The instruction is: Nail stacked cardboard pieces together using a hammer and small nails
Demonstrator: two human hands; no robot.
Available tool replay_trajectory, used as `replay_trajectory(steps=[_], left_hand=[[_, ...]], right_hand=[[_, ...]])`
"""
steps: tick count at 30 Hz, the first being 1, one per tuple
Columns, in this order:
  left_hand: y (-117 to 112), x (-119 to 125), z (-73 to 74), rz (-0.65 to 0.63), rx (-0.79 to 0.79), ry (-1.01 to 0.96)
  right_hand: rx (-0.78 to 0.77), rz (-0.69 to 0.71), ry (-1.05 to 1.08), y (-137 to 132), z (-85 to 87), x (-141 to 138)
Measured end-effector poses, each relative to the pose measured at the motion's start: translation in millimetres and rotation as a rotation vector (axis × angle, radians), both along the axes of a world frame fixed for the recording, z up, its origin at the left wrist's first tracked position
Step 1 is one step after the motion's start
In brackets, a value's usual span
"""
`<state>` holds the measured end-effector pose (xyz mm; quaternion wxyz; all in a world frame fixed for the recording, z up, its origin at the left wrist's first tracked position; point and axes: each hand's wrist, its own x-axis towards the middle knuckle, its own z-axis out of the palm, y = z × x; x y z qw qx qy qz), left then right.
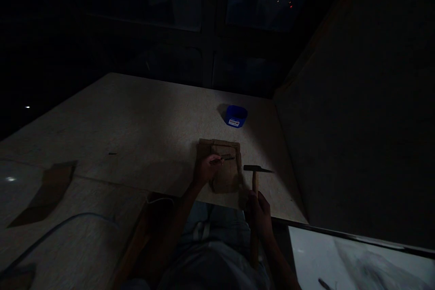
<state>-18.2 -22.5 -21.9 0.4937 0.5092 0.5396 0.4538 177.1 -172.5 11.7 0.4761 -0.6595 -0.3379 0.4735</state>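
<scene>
Gripping hand, right [260,210]: closed round the wooden handle of the hammer [255,176], low on the shaft. The dark head stands beyond the fist, its pointed end aimed off to the right.
Left hand [205,170]: fingers pinched together on a thin dark strip [226,158], which sticks out to the right of the fingertips. It is too dim to tell what the strip is.
Board [226,181]: brown wood, lying flat under the left hand and the strip, just left of the right hand's hammer.
Hammer head to board: just beside the board's right edge. Whether they touch, I cannot tell.
Tub [235,116]: blue, beyond both hands, apart from the board.
Table [136,118]: pale, bearing the board and the tub. Its near edge runs under the wrists, ahead of the person's lap.
Far left of the left hand: a dark flat piece [50,188] and a cable [68,224], both well apart from the board.
</scene>
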Motion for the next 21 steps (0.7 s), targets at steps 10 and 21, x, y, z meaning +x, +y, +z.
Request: replay_trajectory(steps=[10,21], left_hand=[[13,-12,1.3,-0.166,0.086,0.275],[14,-12,1.9,-0.214,0.219,0.455]], right_hand=[[0.053,0.108,-0.021,13,0.8,-9],[0.078,0.248,-0.103,22,-10.5,-13]])
